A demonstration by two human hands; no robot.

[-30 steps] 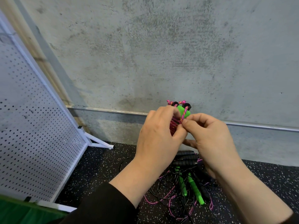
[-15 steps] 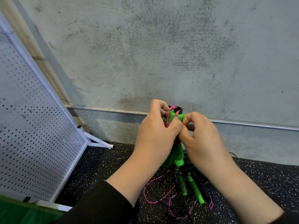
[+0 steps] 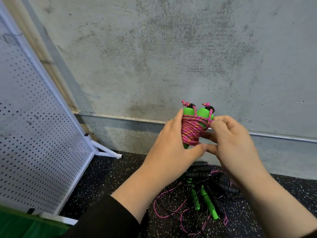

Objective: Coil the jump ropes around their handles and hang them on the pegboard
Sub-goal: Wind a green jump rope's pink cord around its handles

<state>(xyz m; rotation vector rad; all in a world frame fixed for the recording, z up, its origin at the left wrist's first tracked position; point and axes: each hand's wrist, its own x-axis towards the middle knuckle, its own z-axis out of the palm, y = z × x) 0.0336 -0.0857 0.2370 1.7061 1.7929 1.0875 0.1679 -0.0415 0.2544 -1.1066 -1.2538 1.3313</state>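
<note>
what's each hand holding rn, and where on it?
Left hand grips the coiled jump rope round its wrapped green handles. Right hand pinches a rope strand near the handle tops.

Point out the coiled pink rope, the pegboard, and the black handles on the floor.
coiled pink rope [image 3: 190, 133]: head view, middle of the wraps around the green handles.
pegboard [image 3: 34, 134]: head view, its perforated face.
black handles [image 3: 199, 169]: head view, ribbed grip of one.

The lower ends of the green handles [image 3: 188, 114] are hidden behind the left hand [image 3: 171, 145]. The pegboard [image 3: 34, 134] is cut off by the left edge. The rope pile [image 3: 197, 200] is partly covered by the forearms.
</note>
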